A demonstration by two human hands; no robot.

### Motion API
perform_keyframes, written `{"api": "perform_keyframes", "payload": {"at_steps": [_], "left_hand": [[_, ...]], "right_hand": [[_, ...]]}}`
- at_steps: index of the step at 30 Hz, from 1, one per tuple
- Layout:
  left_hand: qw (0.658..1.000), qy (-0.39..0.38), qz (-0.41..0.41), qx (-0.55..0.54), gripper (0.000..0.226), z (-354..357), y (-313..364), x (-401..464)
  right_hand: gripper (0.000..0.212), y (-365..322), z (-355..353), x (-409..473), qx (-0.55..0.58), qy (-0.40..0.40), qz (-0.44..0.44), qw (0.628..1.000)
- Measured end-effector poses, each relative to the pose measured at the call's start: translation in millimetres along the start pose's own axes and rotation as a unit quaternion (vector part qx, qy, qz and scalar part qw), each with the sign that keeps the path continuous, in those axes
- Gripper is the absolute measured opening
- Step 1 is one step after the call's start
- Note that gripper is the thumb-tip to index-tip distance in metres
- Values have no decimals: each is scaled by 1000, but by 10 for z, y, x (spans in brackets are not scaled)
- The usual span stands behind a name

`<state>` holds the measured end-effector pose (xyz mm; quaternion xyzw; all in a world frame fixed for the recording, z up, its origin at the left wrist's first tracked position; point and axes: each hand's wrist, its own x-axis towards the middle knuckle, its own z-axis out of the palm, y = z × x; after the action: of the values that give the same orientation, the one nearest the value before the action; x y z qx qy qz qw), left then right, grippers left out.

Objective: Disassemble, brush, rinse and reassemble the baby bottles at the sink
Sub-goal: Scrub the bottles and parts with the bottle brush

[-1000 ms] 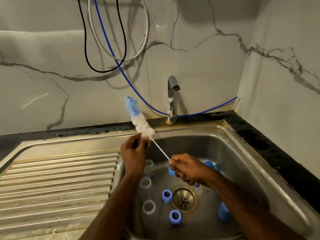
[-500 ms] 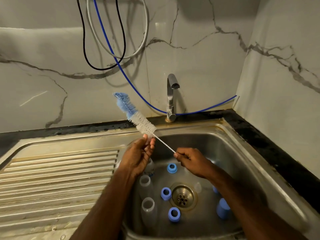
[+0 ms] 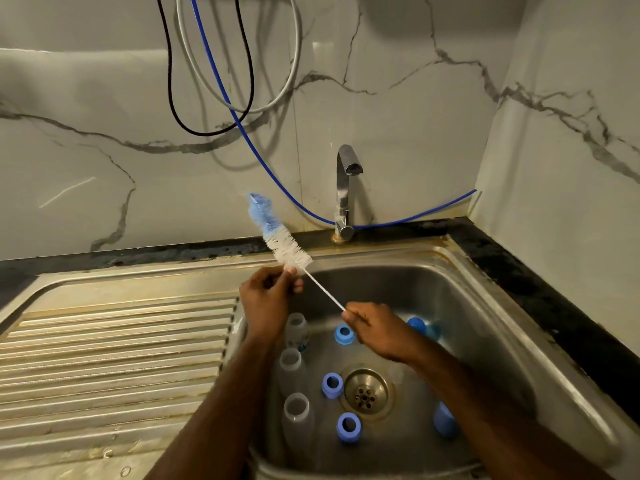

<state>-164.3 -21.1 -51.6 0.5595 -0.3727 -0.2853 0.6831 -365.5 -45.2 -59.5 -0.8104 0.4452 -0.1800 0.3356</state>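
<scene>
Since half a second back, the bottle brush has been tipped more upright. Bristles are best worked clean before any bottle is entered; three bottles stand open in the sink among blue collars. Left hand pinches the bristle base; right hand grips the wire handle, wrists raised over the basin.

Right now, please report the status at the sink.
Right hand grips white-and-blue bottle brush by its wire; left hand pinches the bristles. Clear bottles, blue rings lie unbrushed. Nothing blocks.
</scene>
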Motion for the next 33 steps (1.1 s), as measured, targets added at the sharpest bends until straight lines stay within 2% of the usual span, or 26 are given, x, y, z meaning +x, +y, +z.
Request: {"api": "perform_keyframes", "payload": {"at_steps": [1,3,5,6,9,11,13,15,16,17,19,21,23,25,27,29,31,33], "left_hand": [[991,-19,-88,-96,19,-6,48,-12],[936,-49,-237,-255,23,-28,122,-12],[880,-75,-322,-340,27,-57,177,5],[868,-90,-340,-351,30,-63,189,15],[876,-88,-330,-340,30,-15,217,-4],[900,-56,-270,-339,27,43,197,-23],[935,-40,-172,-306,19,88,154,-52],[989,-13,-49,-140,20,97,77,-57],[999,-1,12,-39,24,92,32,-53],[998,11,61,32,27,88,-5,-52],[990,34,106,84,29,74,-51,-32],[995,24,83,47,28,55,-52,-6],[995,-24,-15,-93,20,28,20,12],[969,-57,-121,-207,19,-19,99,21],[948,-55,-188,-252,22,-37,138,23],[929,-28,-219,-297,23,-50,147,35],[914,3,-224,-338,19,-79,142,74],[914,7,-213,-346,18,-112,134,103]], "right_hand": [[29,73,-28,30,-35,19,-19,999],[28,201,-73,73,-63,48,-45,996],[28,270,-99,85,-65,63,-73,993],[28,283,-103,83,-63,68,-87,992],[29,263,-104,70,-40,66,-108,991],[32,199,-68,61,-10,51,-101,994],[33,104,-2,45,34,28,-59,997],[32,-12,12,4,102,-23,23,994],[32,-65,10,-21,154,-64,64,984],[31,-107,5,-51,210,-104,90,968],[29,-179,-17,-97,266,-141,103,948],[30,-169,-8,-74,210,-90,68,971],[32,-68,-41,-17,67,11,-5,998],[31,80,-121,43,-31,68,-49,996],[30,188,-195,74,-66,92,-61,992],[29,224,-233,79,-64,99,-67,991],[29,240,-252,70,-69,95,-70,991],[30,254,-237,72,-71,81,-66,992]]}}
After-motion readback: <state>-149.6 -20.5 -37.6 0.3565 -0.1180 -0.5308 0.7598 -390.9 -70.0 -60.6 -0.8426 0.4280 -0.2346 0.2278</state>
